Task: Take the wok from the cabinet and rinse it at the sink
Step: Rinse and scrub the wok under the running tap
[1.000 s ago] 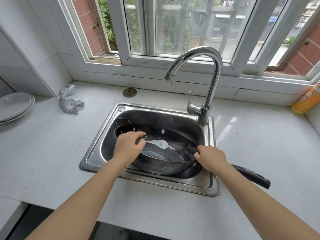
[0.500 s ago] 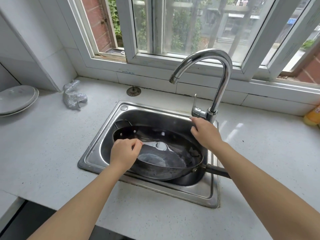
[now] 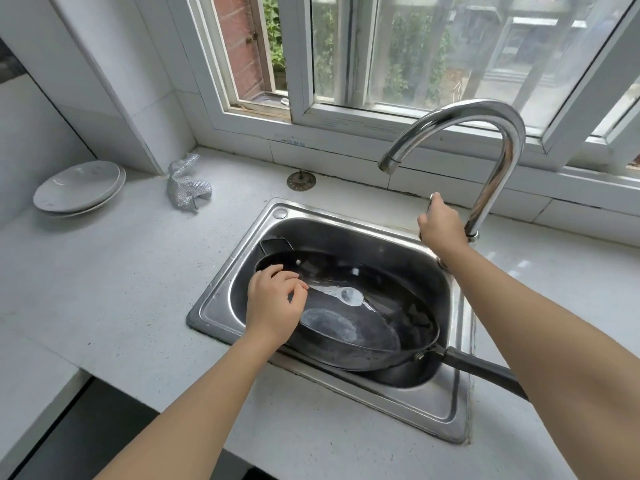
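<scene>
1. Two bare hands are in view over a steel sink (image 3: 239, 265) set into a pale speckled surface (image 3: 114, 271) under a window (image 3: 415, 57).
2. The wok (image 3: 388, 327), dark and shallow, lies tilted inside the sink basin. Its long black handle (image 3: 485, 370) sticks out to the right over the sink's rim, and a small loop handle on the far left side rests near the basin wall. A thin pool of water glints on the wok's bottom.
3. The left hand (image 3: 273, 303) rests on the wok's near-left rim. Its fingers (image 3: 294, 282) are bent over the edge and its thumb points toward the middle of the pan; how firmly it grasps the rim cannot be told, but the fingers curl round it.
4. The right hand (image 3: 441, 225) is raised at the base of the faucet (image 3: 498, 140), with its fingers clenched round the upright lever (image 3: 433, 197), whose tip shows just above the knuckles.
5. The faucet's curved chrome spout arches left and ends above the far side of the basin. No stream is visible at its mouth.
6. On the surface to the far left sit two stacked white plates (image 3: 79, 187). Between them and the sink lies a crumpled silvery scouring cloth (image 3: 187, 187).
7. A round metal drain strainer (image 3: 301, 180) lies on the surface behind the sink, close to the tiled sill.
</scene>
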Tool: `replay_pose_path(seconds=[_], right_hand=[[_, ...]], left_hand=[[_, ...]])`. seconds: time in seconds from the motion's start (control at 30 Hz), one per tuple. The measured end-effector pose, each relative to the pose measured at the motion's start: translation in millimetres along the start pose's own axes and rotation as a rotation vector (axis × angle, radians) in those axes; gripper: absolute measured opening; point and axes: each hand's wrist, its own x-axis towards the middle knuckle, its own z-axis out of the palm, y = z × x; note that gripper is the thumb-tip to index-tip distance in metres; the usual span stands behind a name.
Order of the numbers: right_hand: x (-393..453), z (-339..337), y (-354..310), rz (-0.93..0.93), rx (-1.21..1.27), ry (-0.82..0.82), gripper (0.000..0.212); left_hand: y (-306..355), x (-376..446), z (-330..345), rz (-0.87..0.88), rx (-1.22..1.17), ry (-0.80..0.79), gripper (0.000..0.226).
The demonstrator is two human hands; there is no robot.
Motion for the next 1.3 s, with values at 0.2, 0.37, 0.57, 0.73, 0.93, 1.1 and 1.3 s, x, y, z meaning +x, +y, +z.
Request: replay_pose_path(seconds=[0.2, 0.37, 0.57, 0.73, 0.93, 1.1, 1.3], right_hand=[[12.6, 3.9, 1.4, 0.031, 0.1, 0.042, 0.011], [20.3, 7.4, 2.8, 0.087, 0.177, 0.101, 0.02], [23.4, 11.1, 0.2, 0.092, 0.103, 0.109, 0.022], [23.5, 15.0, -1.6, 0.062, 0.01, 0.093, 0.022], [23.0, 19.8, -1.8, 0.023, -0.036, 0.095, 0.021], [22.9, 20.2, -2.0, 0.002, -0.055, 0.083, 0.02], [19.8, 23.3, -3.6, -0.003, -0.061, 0.089, 0.02]], left_hand=[[5.3, -3.5, -2.9, -0.165, 0.063, -0.069, 0.036], [9.4, -3.1, -2.9, -0.281, -0.014, -0.104, 0.033], [9.6, -4.0, -3.2, -0.306, -0.008, -0.092, 0.033], [7.8, -4.9, -1.8, -0.322, -0.046, -0.074, 0.031], [5.5, -4.0, -0.8, -0.322, -0.051, -0.072, 0.031], [5.5, -4.3, -0.2, -0.318, -0.054, -0.066, 0.031], [5.5, -3.9, -0.2, -0.322, -0.059, -0.072, 0.031]])
